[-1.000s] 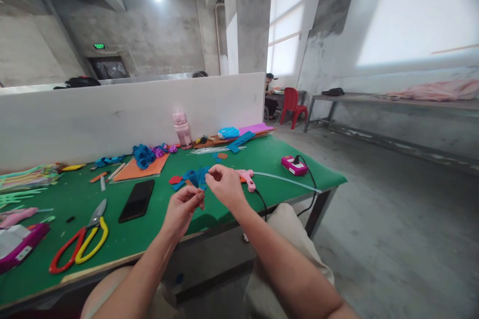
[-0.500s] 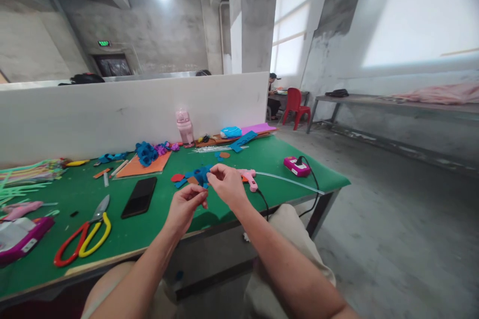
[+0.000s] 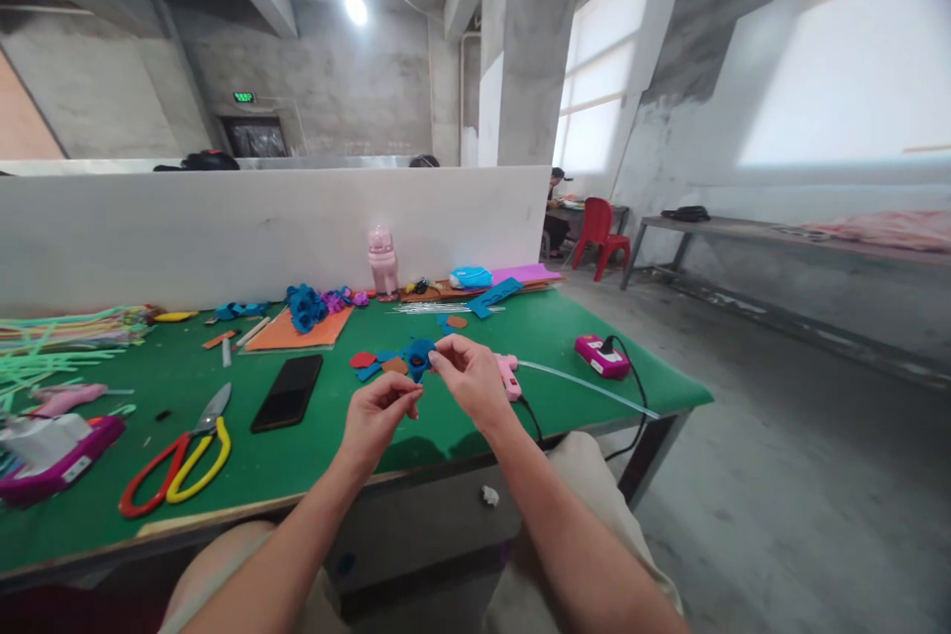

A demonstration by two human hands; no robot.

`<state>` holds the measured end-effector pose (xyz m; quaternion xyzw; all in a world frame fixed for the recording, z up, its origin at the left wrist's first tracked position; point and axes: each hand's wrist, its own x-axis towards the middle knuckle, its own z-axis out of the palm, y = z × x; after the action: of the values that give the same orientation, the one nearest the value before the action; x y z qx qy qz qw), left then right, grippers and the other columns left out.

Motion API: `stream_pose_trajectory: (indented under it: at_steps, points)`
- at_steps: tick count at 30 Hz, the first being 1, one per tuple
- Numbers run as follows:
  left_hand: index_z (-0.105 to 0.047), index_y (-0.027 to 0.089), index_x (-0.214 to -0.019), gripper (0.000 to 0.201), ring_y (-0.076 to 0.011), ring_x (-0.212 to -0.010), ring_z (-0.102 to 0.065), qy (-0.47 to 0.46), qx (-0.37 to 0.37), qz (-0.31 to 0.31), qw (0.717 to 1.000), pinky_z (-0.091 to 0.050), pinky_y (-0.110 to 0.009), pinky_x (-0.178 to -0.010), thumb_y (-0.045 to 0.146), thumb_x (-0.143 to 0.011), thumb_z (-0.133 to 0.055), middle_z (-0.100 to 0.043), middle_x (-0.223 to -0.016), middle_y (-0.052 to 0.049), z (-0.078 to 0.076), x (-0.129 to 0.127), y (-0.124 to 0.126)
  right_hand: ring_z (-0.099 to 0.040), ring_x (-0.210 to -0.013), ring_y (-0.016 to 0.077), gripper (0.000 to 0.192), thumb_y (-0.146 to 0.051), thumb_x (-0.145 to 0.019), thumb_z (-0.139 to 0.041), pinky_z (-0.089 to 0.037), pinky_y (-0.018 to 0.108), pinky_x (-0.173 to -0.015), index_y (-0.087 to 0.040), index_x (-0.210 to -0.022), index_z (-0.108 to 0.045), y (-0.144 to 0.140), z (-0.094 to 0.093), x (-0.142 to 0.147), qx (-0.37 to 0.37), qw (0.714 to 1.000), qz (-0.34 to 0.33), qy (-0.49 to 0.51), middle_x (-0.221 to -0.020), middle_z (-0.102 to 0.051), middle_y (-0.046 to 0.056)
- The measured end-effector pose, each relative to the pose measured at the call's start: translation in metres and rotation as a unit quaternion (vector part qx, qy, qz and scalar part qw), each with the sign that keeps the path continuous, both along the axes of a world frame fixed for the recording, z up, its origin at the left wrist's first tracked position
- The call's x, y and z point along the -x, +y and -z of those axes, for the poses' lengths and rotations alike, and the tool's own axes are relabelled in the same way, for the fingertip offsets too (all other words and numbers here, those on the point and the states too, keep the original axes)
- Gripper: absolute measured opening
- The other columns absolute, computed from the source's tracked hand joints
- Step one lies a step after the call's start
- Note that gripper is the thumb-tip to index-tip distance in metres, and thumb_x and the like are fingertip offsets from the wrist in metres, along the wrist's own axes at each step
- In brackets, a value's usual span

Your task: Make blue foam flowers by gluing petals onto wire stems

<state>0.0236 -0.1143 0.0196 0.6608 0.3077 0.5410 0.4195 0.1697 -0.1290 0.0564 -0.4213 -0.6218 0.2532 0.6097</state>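
Left table edge: a magenta box and green strips lie here. Toward the front edge, red-and-yellow scissors lie flat, blades pointing away from the person. A black phone lies just right of them, and an orange sheet with blue flowers sits nearer the back edge.

Table centre: both hands are raised above the front edge, fingertips close together. The left hand is pinched shut on something too small to identify. The right hand pinches a blue foam piece, held above the table over scattered scraps.

Right of the hands: a pink glue gun lies on its side, touching the right wrist area, its cord running to a pink power unit near the right edge.

Hazards, as judged:
- A wrist drifting right may contact the glue gun nozzle, which may be hot.
- The cord hangs over the edge; a knee could snag it.
- The light pinch may let the foam piece slip.
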Motion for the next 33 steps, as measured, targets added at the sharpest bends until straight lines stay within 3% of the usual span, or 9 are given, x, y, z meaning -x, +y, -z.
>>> stream_pose_trajectory:
  at_steps: [8, 33]
  points:
    - [-0.061, 0.015, -0.069, 0.008, -0.0088, -0.049, -0.051, 0.02, -0.033, -0.022, 0.999, -0.04, -0.02, -0.049, 0.022, -0.071, -0.065, -0.056, -0.053, 0.003, 0.0032, 0.0009, 0.0034, -0.054, -0.058, 0.0134, 0.014, -0.029, -0.076, -0.053, -0.044, 0.024, -0.057, -0.018, -0.07, -0.056, -0.001, 0.0005, -0.0018, -0.009, 1.0, -0.004, -0.01, -0.062, -0.056, -0.001]
    - [-0.064, 0.015, -0.07, 0.013, -0.0098, -0.045, -0.053, 0.017, 0.019, -0.026, 0.999, -0.04, -0.02, -0.048, 0.027, -0.068, -0.067, -0.058, -0.049, 0.002, 0.0027, -0.0016, 0.0006, -0.057, -0.061, 0.0142, 0.014, -0.032, -0.073, -0.056, -0.049, 0.026, -0.061, -0.018, -0.069, -0.057, 0.0009, 0.0054, 0.0013, 0.048, 0.996, -0.039, 0.069, -0.064, -0.058, -0.001]
